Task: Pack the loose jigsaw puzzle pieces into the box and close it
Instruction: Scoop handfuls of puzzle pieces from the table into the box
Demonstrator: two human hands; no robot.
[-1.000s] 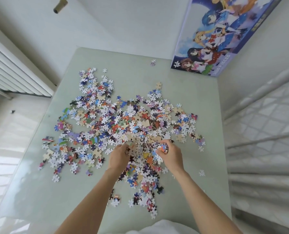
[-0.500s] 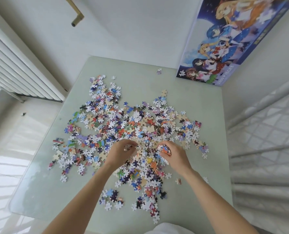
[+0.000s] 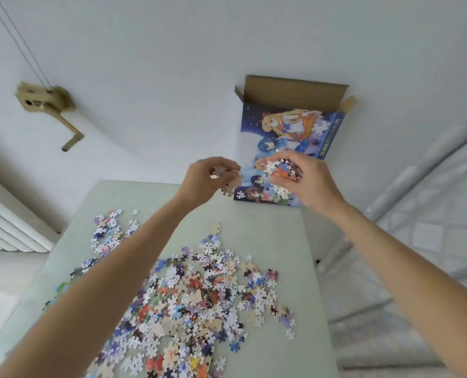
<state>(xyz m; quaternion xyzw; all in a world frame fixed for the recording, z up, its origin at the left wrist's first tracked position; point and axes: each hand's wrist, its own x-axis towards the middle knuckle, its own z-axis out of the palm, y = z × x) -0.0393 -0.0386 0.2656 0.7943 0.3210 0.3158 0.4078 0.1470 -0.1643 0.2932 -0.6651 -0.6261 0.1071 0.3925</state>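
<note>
Loose jigsaw pieces lie in a wide colourful heap on the pale green table. The puzzle box, printed with cartoon figures, stands upright at the table's far right corner against the wall, its brown top flap open. My left hand is raised in front of the box's lower left and grips a small bunch of pieces. My right hand is raised before the box's lower front and holds a bigger handful of pieces. Both hands are well above the table.
A white radiator runs along the left wall. A brass crank fitting hangs on the wall above it. A quilted white mattress borders the table's right edge. A small scatter of pieces lies at the table's far left.
Both hands have lifted off the pile, each carrying pieces, and moved up and away to the box. The camera has tilted upward, so the box's open top now shows.
</note>
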